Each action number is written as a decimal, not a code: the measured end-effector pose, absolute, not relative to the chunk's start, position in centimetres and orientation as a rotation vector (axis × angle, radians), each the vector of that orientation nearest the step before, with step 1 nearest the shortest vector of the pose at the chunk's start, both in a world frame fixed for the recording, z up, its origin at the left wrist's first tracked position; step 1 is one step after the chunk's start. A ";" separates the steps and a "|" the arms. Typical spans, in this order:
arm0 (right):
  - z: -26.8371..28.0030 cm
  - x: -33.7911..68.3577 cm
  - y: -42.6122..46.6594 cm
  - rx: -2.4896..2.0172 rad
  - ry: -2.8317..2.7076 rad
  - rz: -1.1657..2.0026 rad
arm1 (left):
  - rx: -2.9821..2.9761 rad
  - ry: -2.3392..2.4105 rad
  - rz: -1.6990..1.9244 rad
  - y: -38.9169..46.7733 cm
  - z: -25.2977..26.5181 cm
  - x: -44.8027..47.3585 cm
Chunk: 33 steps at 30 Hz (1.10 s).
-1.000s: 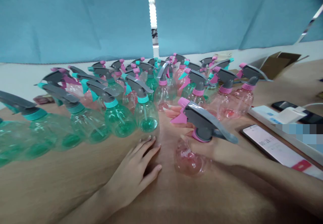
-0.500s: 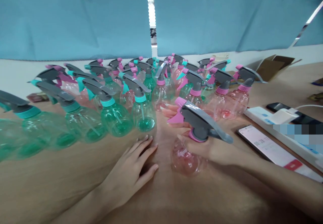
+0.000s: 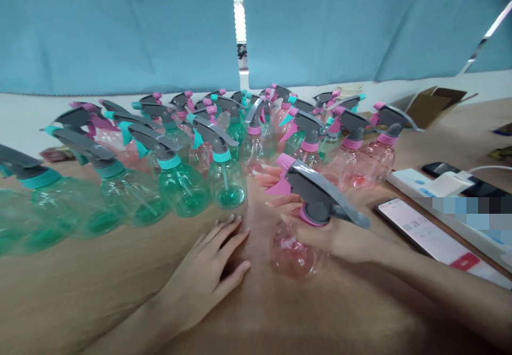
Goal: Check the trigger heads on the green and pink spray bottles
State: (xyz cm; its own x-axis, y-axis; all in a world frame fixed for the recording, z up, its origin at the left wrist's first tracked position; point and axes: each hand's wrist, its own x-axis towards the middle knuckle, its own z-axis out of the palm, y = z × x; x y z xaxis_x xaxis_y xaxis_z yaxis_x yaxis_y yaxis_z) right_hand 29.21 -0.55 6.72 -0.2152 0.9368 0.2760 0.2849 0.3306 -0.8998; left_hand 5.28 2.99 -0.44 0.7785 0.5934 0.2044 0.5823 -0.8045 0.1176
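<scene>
My left hand (image 3: 208, 264) lies on the table, palm down, its fingers stretched out and slightly apart, with nothing in it. To its right, my right hand (image 3: 332, 237) holds a pink spray bottle (image 3: 298, 256) around the neck. The thumb side crosses in front, while the other fingers reach out behind the pink trigger and are partly hidden. This bottle has a grey head with a pink nozzle and stands upright on the table. Just beyond my left hand is a clear green spray bottle (image 3: 227, 184) with a turquoise collar.
Several green spray bottles (image 3: 182, 190) line the left, and pink ones (image 3: 372, 160) stand at the back right. A phone (image 3: 432, 237) with a timer lies beside a white power strip (image 3: 412, 182) on the right. Behind are a cardboard box (image 3: 436, 107) and a blue curtain (image 3: 160, 30).
Both hands and the held bottle stay practically in place. The bottles at the left appear shifted very slightly leftward in the view.
</scene>
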 end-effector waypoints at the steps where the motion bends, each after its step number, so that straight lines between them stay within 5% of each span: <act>1: 6.7 29.2 -0.5 -1.099 -1.701 0.927 | 2.917 0.960 0.358 3.0 -0.4 5.3; 33: 7.6 29.7 -0.3 -1.362 -1.604 0.736 | 2.917 0.993 0.317 2.9 -0.3 5.3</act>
State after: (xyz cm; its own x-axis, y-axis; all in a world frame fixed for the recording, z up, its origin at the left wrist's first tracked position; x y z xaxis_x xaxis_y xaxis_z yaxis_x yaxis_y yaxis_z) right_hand 29.66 -0.27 7.56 -0.0098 0.9697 0.2440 0.4478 0.2224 -0.8660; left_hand 5.34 2.88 -0.34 0.7737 0.6078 0.1787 0.5988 -0.7937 0.1070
